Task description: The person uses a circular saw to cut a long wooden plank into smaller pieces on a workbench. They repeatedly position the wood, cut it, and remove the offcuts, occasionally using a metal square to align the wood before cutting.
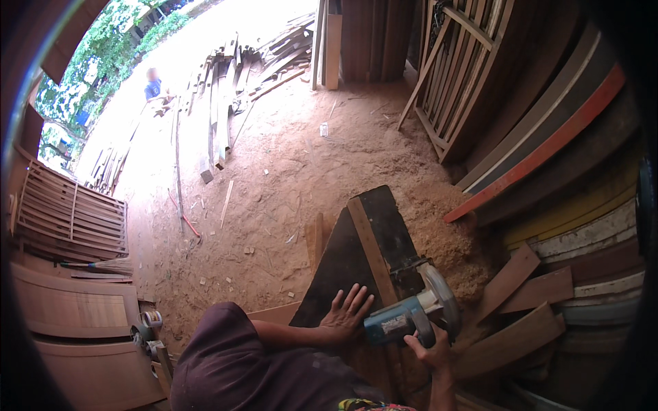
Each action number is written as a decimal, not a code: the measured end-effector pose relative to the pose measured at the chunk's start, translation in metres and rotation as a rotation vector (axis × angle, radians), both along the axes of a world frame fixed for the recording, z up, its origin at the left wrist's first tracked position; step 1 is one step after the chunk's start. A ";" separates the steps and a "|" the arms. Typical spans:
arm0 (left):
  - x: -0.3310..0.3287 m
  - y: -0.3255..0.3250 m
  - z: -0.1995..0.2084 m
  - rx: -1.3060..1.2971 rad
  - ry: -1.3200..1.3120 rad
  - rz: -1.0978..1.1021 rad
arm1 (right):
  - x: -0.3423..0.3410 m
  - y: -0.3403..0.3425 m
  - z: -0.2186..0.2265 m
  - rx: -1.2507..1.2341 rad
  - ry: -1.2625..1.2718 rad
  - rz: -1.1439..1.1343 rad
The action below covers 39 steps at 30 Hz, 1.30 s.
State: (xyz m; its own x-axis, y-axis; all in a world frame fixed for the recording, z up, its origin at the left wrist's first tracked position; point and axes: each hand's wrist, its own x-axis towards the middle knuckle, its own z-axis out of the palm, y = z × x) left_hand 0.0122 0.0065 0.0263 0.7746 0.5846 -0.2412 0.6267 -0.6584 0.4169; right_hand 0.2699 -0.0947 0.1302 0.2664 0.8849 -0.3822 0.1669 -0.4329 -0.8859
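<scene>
My right hand (433, 349) is wrapped round the handle of a teal power saw (393, 325), which looks like a hand-held circular saw. Its round grey guard (444, 293) faces away from me, over the right side of a dark board (334, 257). The blade itself is hidden. My left hand (348, 312) lies flat on the board with fingers spread, just left of the saw's body. A long light-brown wood strip (371, 248) runs along the dark surface and passes under the saw.
Sawdust (439, 243) is heaped beyond the board. Wood offcuts (528, 281) and leaning planks (548, 151) crowd the right. Door panels (75, 301) and a broom (110, 266) are at the left. Stacked lumber (219, 116) lies farther off, near a distant person (153, 85).
</scene>
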 end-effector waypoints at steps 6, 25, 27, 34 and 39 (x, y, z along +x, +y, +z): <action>0.000 0.000 -0.002 0.012 -0.009 0.002 | 0.000 0.004 0.000 0.015 -0.007 0.013; 0.001 0.001 0.000 0.042 0.085 -0.049 | 0.001 0.009 -0.011 0.023 0.016 0.000; 0.000 -0.001 -0.001 0.049 0.096 -0.053 | 0.000 0.008 -0.010 0.029 0.016 0.003; 0.000 -0.002 -0.004 0.080 0.105 -0.059 | 0.000 0.011 -0.011 0.034 0.009 0.008; 0.000 -0.001 -0.003 0.047 0.116 -0.070 | -0.002 0.012 -0.011 0.052 0.001 0.001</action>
State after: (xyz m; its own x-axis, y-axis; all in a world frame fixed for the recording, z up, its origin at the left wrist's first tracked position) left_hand 0.0117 0.0059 0.0234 0.7821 0.5432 -0.3053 0.6211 -0.7191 0.3115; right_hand 0.2678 -0.0828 0.1195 0.2649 0.9038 -0.3362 0.1662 -0.3862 -0.9073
